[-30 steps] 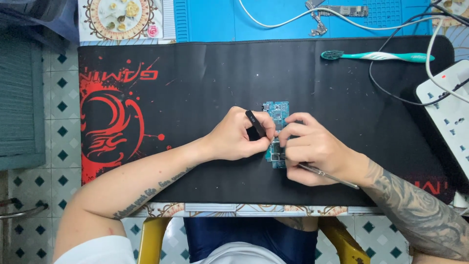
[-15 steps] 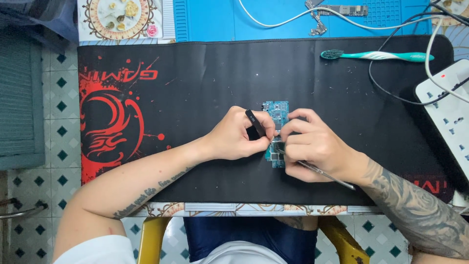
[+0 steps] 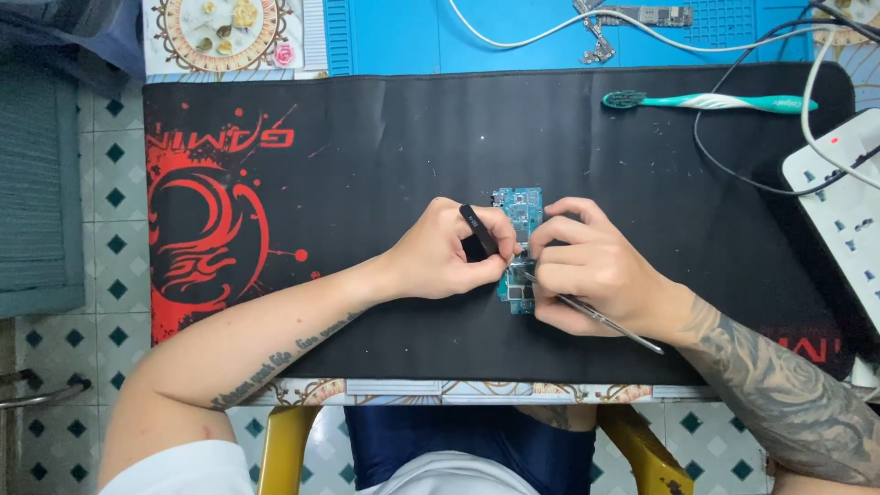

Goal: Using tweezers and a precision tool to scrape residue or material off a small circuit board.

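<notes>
Board (image 3: 519, 213), small and blue-green, lies flat on the mat between the two hands, which cover its middle; its far end shows beyond the fingertips and a short near end shows below them.

Going by size, the black mat (image 3: 367, 137) with a red design at its left end spreads under both hands and well out to either side. Beyond it, past the hands, lies a blue work mat (image 3: 403, 37), and left of that a patterned tile (image 3: 225, 32). A white power strip (image 3: 839, 211) sits well right of the right hand, with a dark cable (image 3: 724, 170) looping off it over the black mat and a white cable (image 3: 513, 37) crossing the blue one. A teal toothbrush (image 3: 701, 102) lies beyond the right hand, well apart from it.

The left hand (image 3: 440, 257) is curled, pinching a short black tool (image 3: 478, 229) that slants down to the board's middle. The right hand (image 3: 600, 270) is closed around a thin metal pick (image 3: 605, 321), its fingers (image 3: 559, 247) resting on the board; the pick's shaft trails out under the palm toward the right wrist, and its tip meets the board beside the black tool.
</notes>
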